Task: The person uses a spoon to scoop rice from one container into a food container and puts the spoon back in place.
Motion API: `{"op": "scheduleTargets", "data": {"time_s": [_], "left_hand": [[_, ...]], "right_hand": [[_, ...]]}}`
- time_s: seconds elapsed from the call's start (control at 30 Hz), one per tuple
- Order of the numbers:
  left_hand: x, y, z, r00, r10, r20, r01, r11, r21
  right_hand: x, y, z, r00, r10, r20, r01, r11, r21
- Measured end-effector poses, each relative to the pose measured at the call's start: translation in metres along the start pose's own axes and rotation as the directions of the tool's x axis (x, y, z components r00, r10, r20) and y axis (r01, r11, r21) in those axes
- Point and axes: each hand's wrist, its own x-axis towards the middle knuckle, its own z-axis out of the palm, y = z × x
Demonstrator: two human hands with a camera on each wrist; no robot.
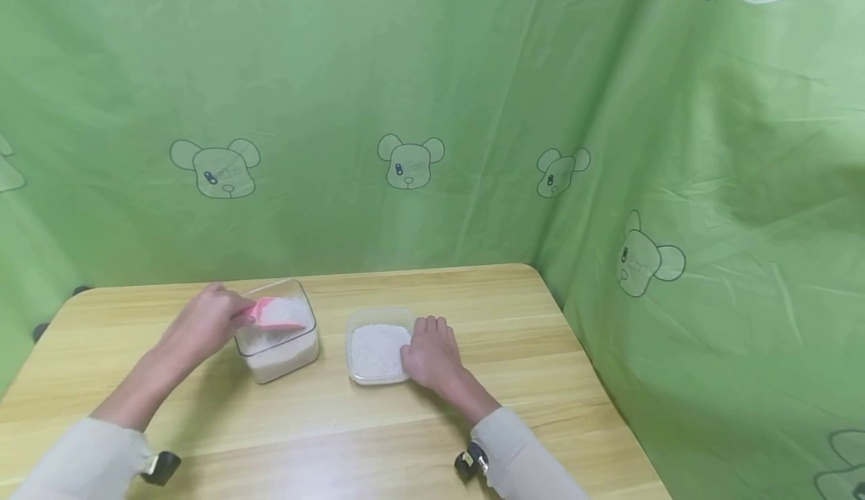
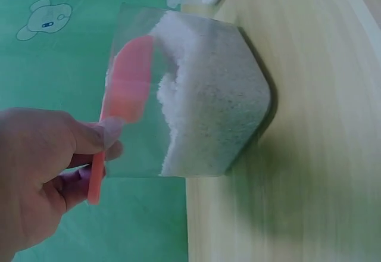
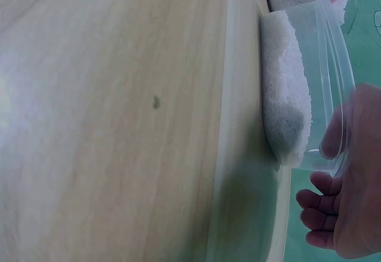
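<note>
My left hand (image 1: 211,318) pinches the handle of a pink scoop (image 1: 253,312) between thumb and fingers. The scoop bears a heap of white grains (image 1: 287,311) and is in the upper part of a tall clear container (image 2: 137,158), above the grains inside. In the left wrist view, the grains (image 2: 214,95) in that container have a hollow in their surface. To its right sits a shallow clear plastic tub (image 1: 360,318) holding more white grains (image 1: 378,350). My right hand (image 1: 432,353) grips the tub's right rim, with the thumb (image 3: 336,134) over the edge and the other fingers outside.
Both containers stand on a light wooden table (image 1: 324,440), toward its far edge. A green curtain (image 1: 324,72) printed with bear faces hangs behind and along the right side. Small black devices (image 1: 161,468) are strapped at both wrists.
</note>
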Motion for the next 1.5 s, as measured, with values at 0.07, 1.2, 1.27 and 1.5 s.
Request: {"op": "scheduleTargets", "data": {"time_s": [0.07,1.2,1.27,1.5], "left_hand": [[0.0,-0.001,-0.002,1.0,-0.019,0.01,0.019,1.0,-0.015],[-0.005,0.0,-0.019,0.995,-0.093,-0.026,0.09,0.992,-0.092],[-0.003,0.001,-0.02,0.995,-0.093,-0.03,0.09,0.992,-0.093],[0.004,0.013,-0.025,0.996,-0.074,-0.042,0.07,0.994,-0.088]], "right_hand": [[0.0,0.0,0.0,1.0,-0.002,0.001,0.002,1.0,-0.004],[0.0,-0.001,0.001,1.0,0.003,-0.007,-0.003,1.0,0.013],[0.0,-0.001,0.001,1.0,0.002,-0.002,-0.002,1.0,0.012],[0.001,-0.002,-0.001,1.0,0.01,0.012,-0.01,1.0,-0.002]]}}
